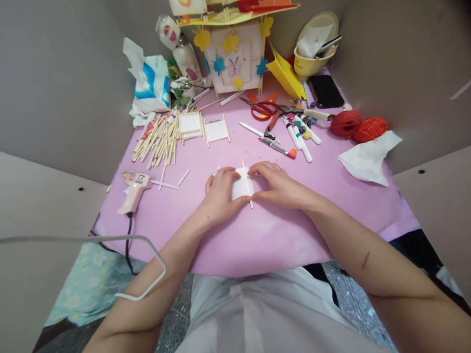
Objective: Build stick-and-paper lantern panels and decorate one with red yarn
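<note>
A small white panel lies on the pink table cover, with a thin wooden stick along its right edge. My left hand rests over the panel's left part, its thumb and fingers bent around it and hiding that side. From the right, my right hand holds the stick between thumb and fingers, one near its upper part and the other near its lower part. Two similar white panels with stick edges, a left one and a right one, lie farther back.
Loose sticks and a glue gun lie left. Behind are tissues, a decorated stick house, red-handled scissors and markers. Red yarn, a phone and a yellow bowl are right.
</note>
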